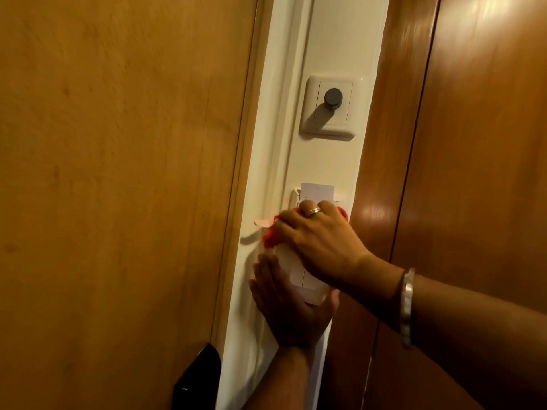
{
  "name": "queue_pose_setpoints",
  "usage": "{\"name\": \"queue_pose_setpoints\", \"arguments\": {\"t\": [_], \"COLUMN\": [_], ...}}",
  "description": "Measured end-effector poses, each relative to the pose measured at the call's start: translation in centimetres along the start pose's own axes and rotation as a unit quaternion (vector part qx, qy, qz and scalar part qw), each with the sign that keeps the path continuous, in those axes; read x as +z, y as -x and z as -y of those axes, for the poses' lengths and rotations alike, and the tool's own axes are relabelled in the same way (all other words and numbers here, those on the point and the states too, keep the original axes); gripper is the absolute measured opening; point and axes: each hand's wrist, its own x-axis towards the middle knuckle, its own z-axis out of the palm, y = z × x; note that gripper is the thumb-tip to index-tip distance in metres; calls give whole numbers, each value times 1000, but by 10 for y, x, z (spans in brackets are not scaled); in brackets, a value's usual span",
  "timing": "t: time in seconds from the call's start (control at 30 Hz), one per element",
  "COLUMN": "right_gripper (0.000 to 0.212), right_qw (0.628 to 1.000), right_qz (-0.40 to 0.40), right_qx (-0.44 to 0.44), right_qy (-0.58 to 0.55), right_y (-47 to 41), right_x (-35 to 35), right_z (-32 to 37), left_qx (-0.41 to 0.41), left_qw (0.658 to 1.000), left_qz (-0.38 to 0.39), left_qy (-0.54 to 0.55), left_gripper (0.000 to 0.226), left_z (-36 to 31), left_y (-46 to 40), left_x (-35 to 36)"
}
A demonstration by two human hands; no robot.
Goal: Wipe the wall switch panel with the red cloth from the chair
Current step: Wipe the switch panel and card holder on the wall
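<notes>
Switch panel point(299, 272) wiping is underway: right hand point(319, 244) presses the red cloth point(270, 236) flat; left hand point(291, 309), spread, braces below. Next, probably sweep downward.

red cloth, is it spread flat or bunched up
Bunched up: the red cloth shows only as crumpled edges under the right hand pressing it on the switch panel.
</notes>
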Motion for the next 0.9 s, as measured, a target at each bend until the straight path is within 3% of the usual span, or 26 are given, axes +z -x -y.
{"name": "queue_pose_setpoints", "arguments": {"t": [0.1,0.23,0.4,0.6,0.73,0.9], "right_gripper": [34,31,29,31,30,39], "right_qw": [999,998,996,996,997,999], "right_qz": [5,-41,23,-38,4,-33], "right_qx": [-40,30,-10,58,-42,11], "right_qy": [14,29,89,62,72,22], "right_y": [-4,-26,-11,-30,-4,1], "right_x": [-3,-19,-13,-29,-12,-8], "right_z": [-3,-14,10,-15,7,-5], "left_qx": [1,-19,3,-15,4,-7], "left_qw": [1000,1000,1000,1000,1000,1000], "left_qz": [-7,-1,-30,-10,-22,-7], "left_qy": [-4,1,7,10,8,5], "left_gripper": [108,113,113,114,111,113], "left_z": [1,4,2,3,1,-1], "left_y": [0,3,2,3,2,-1], "left_x": [1,6,6,5,2,0]}}
